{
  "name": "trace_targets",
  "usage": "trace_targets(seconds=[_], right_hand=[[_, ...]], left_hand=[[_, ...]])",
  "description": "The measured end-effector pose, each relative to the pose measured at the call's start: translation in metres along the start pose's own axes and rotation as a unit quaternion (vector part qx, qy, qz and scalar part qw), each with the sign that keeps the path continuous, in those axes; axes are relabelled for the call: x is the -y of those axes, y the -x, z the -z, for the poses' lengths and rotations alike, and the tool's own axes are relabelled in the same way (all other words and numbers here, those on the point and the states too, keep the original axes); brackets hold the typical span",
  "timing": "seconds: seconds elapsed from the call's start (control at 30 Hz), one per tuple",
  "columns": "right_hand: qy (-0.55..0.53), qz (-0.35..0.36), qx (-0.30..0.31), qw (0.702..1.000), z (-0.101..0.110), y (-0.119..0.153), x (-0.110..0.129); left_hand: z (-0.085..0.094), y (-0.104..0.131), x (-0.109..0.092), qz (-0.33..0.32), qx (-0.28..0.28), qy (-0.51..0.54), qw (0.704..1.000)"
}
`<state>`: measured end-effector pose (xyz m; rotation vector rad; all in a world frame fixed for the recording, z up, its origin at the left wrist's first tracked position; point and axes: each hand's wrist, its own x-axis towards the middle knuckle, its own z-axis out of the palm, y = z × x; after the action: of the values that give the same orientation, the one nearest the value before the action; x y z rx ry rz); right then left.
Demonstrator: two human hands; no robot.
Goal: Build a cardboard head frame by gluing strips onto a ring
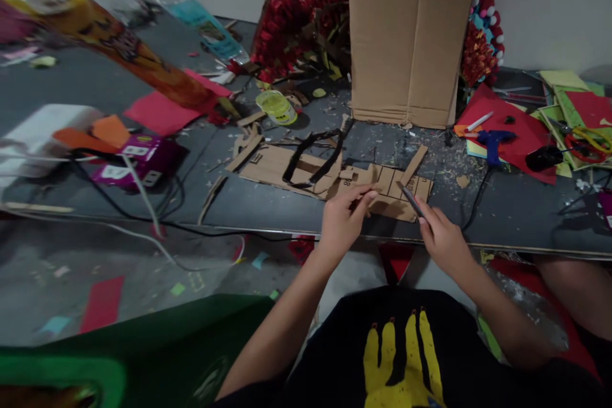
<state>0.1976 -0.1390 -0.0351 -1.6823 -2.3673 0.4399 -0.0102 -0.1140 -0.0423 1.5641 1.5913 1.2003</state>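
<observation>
- Black shirt point(335, 357) with yellow shapes is closest.
- Left hand point(342, 217) has bent fingers over the cardboard point(268, 169); can't tell if they pinch anything.
- Right hand point(442, 239) grips a thin tool point(412, 201), tip at the cardboard.
- Cardboard lies on the gray table point(268, 207), near a big box point(406, 38).

- The right hand point(444, 239) is gripping a slim dark tool point(413, 199), its tip pointing toward a narrow strip point(415, 162);
- the left hand point(344, 217) is bringing thumb and fingers together over flat cardboard point(394, 207);
- a black loop point(294, 161) is lying on the cardboard's left part;
- tall cardboard point(389, 32) is standing behind;
- a blue glue gun point(493, 141) is resting by red paper point(523, 143)
</observation>
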Motion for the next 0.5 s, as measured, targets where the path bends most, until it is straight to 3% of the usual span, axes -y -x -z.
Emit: trace_targets(seconds=[0.1, 0.23, 0.3, 0.4, 0.5], right_hand=[[-0.079, -0.013, -0.088, 0.993, 0.011, -0.004, -0.014], [-0.009, -0.089, -0.141, 0.986, 0.02, -0.025, -0.033], [0.041, -0.118, -0.132, 0.983, 0.018, -0.036, -0.041], [0.081, -0.131, -0.121, 0.981, 0.011, -0.046, -0.046], [0.043, -0.086, -0.172, 0.98, 0.01, -0.043, -0.037]], left_hand=[[0.003, -0.001, -0.002, 0.09, 0.041, 0.141, 0.985], [0.001, 0.002, -0.009, 0.143, 0.081, 0.232, 0.959], [-0.001, 0.004, -0.013, 0.126, 0.051, 0.24, 0.961], [-0.004, 0.01, -0.019, 0.048, 0.014, 0.207, 0.977], [-0.006, 0.015, -0.024, -0.012, 0.07, 0.153, 0.986]])
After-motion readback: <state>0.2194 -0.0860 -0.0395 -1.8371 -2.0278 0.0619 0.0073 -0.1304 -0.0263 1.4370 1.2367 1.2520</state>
